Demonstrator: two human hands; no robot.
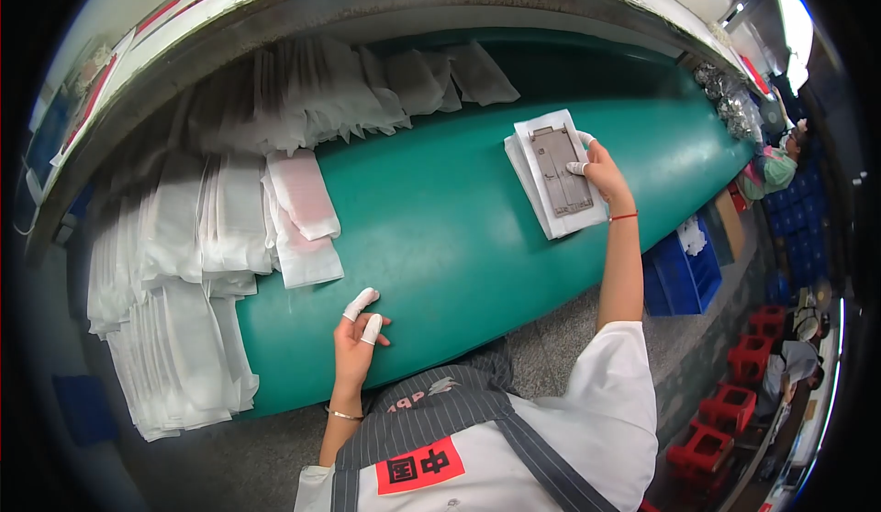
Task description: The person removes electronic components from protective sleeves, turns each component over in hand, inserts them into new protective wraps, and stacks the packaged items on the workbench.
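A worker's right hand [603, 180] grips a flat gray rectangular plate [552, 165] at its side, thumb across the face — the piece lies over white sleeves [576, 222] toward the right of a green-topped worktable [431, 228]. The left hand [356, 336], its thumb and forefinger in white finger cots [361, 304], is held loosely curled and parted near the table's front edge. Overlapping rows of translucent white pouches [179, 351] line the table's left side — a blue bin [686, 278] sits beyond the right arm.

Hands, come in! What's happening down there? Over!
Right hand holding grey panel against white sleeves. Left hand holding nothing, over green tabletop. Nothing seen blocking grey panel.
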